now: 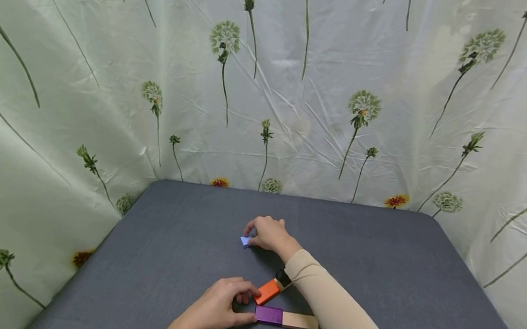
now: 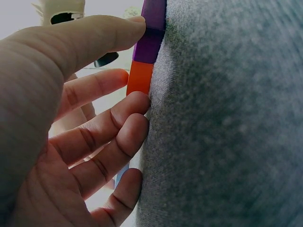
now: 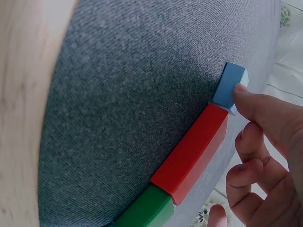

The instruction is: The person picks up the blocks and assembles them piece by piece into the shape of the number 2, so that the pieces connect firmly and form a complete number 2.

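Observation:
My left hand (image 1: 220,305) rests at the left ends of two blocks. Its thumb touches a purple block (image 1: 269,315) and its index finger touches an orange block (image 1: 266,292); the other fingers bend loosely with nothing in them. Farther back, my right hand (image 1: 269,233) pinches a small blue block (image 3: 228,85) between thumb and index finger, which is partly hidden. In the right wrist view the blue block meets the end of a red block (image 3: 191,153), which adjoins a green block (image 3: 147,208). Hand and arm hide those two in the head view.
A plain wooden block (image 1: 300,321) continues the purple block to the right. Another pale wooden piece (image 1: 286,281) at the orange block's far end is partly covered by something dark below my right wrist. A grey cloth-covered table (image 1: 169,239) stands before a flowered curtain (image 1: 296,100).

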Demonstrator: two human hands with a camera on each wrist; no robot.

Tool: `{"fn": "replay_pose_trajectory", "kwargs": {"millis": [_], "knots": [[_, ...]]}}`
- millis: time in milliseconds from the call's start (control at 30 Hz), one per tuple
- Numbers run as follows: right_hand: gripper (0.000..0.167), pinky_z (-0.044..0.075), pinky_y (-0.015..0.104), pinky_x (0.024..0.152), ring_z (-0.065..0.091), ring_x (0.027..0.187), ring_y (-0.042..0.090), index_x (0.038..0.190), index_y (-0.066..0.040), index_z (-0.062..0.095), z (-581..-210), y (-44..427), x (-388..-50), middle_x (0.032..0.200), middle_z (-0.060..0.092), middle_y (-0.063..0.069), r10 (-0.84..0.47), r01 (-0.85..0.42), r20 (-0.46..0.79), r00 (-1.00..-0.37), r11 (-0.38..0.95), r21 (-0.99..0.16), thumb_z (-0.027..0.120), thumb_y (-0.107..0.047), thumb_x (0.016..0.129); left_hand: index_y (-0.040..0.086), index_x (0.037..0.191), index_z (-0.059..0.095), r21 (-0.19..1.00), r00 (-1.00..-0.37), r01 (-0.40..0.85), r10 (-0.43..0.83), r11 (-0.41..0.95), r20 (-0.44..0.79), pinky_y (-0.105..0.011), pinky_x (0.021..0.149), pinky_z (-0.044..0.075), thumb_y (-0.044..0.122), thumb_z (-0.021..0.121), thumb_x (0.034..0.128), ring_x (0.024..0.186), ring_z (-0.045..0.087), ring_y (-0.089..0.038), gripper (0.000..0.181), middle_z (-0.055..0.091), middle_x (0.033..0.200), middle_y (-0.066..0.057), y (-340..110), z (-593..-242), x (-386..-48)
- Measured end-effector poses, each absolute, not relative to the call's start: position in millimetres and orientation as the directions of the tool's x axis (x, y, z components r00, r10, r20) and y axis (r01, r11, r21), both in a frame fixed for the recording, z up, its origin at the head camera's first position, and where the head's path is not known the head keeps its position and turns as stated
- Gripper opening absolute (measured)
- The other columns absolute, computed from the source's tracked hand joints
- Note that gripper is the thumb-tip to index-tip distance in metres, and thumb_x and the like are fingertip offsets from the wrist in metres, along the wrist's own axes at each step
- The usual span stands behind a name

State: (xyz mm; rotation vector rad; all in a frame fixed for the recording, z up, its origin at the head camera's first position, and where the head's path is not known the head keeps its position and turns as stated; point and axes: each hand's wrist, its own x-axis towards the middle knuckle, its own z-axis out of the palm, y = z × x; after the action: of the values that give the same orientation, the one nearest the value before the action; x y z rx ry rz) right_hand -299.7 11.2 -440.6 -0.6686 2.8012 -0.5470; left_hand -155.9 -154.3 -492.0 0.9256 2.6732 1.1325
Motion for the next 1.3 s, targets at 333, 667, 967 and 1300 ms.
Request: {"fn": "replay_pose_trajectory", "kwargs": {"millis": [333, 667, 967, 1300], "knots": [[0.014, 0.036, 0.05, 0.092, 0.059, 0.084, 0.016, 0.108, -0.024, 0.081, -439.7, 13.4, -298.1, 0.09, 0.07, -0.001, -0.48, -0.398, -0.116, -0.87, 0.821, -0.409, 0.083, -0.02, 0.095, 0.025, 0.114, 0.077, 0.678, -0.813, 0.494, 0.566, 0.544, 0.138, -0.019, 0.071, 0.048, 0.035, 0.092, 0.0861, 0.08, 0.055, 0.006, 0.033, 0.064, 0.09, 0.015, -154.6, -491.9, -156.3], [0.014, 0.037, 0.055, 0.097, 0.059, 0.083, 0.016, 0.109, -0.025, 0.081, -438.3, 15.1, -296.7, 0.088, 0.069, -0.001, -0.493, -0.408, -0.123, -0.861, 0.816, -0.41, 0.082, -0.018, 0.096, 0.024, 0.114, 0.077, 0.676, -0.811, 0.497, 0.568, 0.544, 0.14, -0.019, 0.071, 0.048, 0.035, 0.092, 0.0866, 0.08, 0.055, 0.007, 0.033, 0.065, 0.091, 0.015, -154.7, -492.0, -156.2], [0.025, 0.035, 0.053, 0.093, 0.058, 0.079, 0.015, 0.121, -0.022, 0.08, -432.9, 21.9, -298.2, 0.082, 0.067, -0.003, -0.544, -0.465, -0.072, -0.836, 0.772, -0.435, 0.081, -0.015, 0.097, 0.025, 0.114, 0.077, 0.679, -0.814, 0.488, 0.567, 0.549, 0.126, -0.019, 0.071, 0.048, 0.035, 0.092, 0.0866, 0.08, 0.055, 0.006, 0.033, 0.064, 0.09, 0.015, -153.8, -491.1, -156.3], [0.027, 0.028, 0.043, 0.081, 0.05, 0.065, 0.014, 0.128, -0.019, 0.077, -407.0, 52.8, -303.2, 0.071, 0.058, -0.003, -0.555, -0.478, -0.004, -0.832, 0.721, -0.501, 0.077, -0.021, 0.101, 0.025, 0.114, 0.077, 0.681, -0.821, 0.474, 0.56, 0.559, 0.112, -0.019, 0.072, 0.048, 0.035, 0.092, 0.0861, 0.081, 0.055, 0.006, 0.033, 0.063, 0.09, 0.015, -154.0, -490.3, -155.6]]}}
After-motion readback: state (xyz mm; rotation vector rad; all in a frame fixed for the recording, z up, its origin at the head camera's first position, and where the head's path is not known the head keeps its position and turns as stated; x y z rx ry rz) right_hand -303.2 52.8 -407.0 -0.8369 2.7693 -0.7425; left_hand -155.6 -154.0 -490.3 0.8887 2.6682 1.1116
